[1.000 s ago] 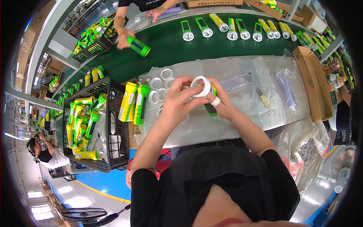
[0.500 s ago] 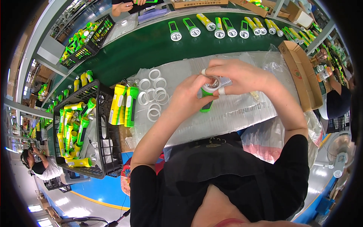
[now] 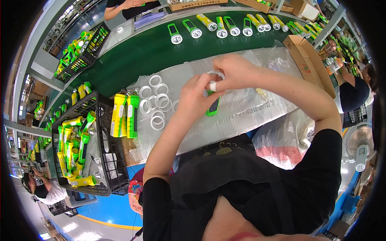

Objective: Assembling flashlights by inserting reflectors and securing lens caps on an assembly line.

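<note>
A green flashlight (image 3: 213, 106) is held head-up over the padded grey sheet, between my two hands. My left hand (image 3: 197, 94) is closed around the side of its head, thumb toward me. My right hand (image 3: 233, 72) grips the white ring (image 3: 217, 74) at the top of the head, with white tape on one finger. Fingers hide most of the head and how the ring sits on it. Left of my hands lie several loose white rings (image 3: 162, 100). Beyond them, a yellow flashlight (image 3: 119, 116) and a green-and-yellow flashlight (image 3: 132, 117) lie side by side.
A black crate (image 3: 105, 160) of flashlight bodies stands at the left, another black crate (image 3: 86, 56) farther off. Several flashlights (image 3: 221, 32) line the green conveyor belt (image 3: 144, 54). An open cardboard box (image 3: 309, 66) borders the sheet at right. Co-workers sit across and to the sides.
My right hand has turned over the ring and its elbow has swung outward. The flashlight's head is more covered by fingers now. The whole view has shifted slightly.
</note>
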Demonstrator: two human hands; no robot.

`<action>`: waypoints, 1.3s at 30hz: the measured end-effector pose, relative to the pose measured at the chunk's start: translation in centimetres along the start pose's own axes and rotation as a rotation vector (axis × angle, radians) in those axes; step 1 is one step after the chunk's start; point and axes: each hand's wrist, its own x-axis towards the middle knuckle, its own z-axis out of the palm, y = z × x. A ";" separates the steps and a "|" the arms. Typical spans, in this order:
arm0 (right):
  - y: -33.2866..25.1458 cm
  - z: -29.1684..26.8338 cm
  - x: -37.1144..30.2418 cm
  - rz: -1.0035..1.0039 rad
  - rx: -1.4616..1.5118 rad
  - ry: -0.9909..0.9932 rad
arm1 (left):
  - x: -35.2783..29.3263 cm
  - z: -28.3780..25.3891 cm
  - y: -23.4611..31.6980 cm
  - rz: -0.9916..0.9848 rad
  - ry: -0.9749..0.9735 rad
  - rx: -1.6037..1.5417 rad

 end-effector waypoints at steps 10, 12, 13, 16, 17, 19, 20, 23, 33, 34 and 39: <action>0.4 0.6 -1.2 -0.123 0.109 0.056 | -0.2 0.5 0.1 0.042 0.031 0.018; 0.0 0.6 -1.2 0.066 -0.003 0.120 | 0.0 0.6 0.0 0.051 -0.008 -0.012; -0.1 0.1 -1.0 0.022 0.035 0.089 | 0.0 0.6 -0.2 0.052 -0.006 -0.008; 0.4 -0.1 -1.2 -0.070 0.104 0.064 | 0.0 0.6 -0.4 0.085 0.050 -0.022; 0.7 0.1 -1.3 -0.118 0.132 0.072 | 0.3 0.6 -0.5 0.086 0.050 -0.015; 1.3 1.3 -1.3 -0.070 0.094 0.158 | 0.4 0.6 -0.4 0.081 0.053 -0.004; 1.5 1.7 -1.2 -0.021 0.052 0.248 | 0.4 0.5 -0.5 0.050 0.004 -0.044; 1.2 0.4 -1.6 -0.111 0.099 0.180 | 0.6 0.3 -0.7 0.072 -0.008 -0.091; -3.3 -2.1 -5.4 -0.667 0.063 0.454 | -3.6 -5.4 3.3 -0.630 -0.943 -1.007; -3.1 -1.3 -4.8 -0.738 0.056 0.452 | -3.4 -5.2 2.2 -0.631 -0.921 -1.001; 2.6 4.6 7.1 -0.054 0.260 0.638 | 2.2 -5.2 -5.9 -0.395 -0.254 -0.097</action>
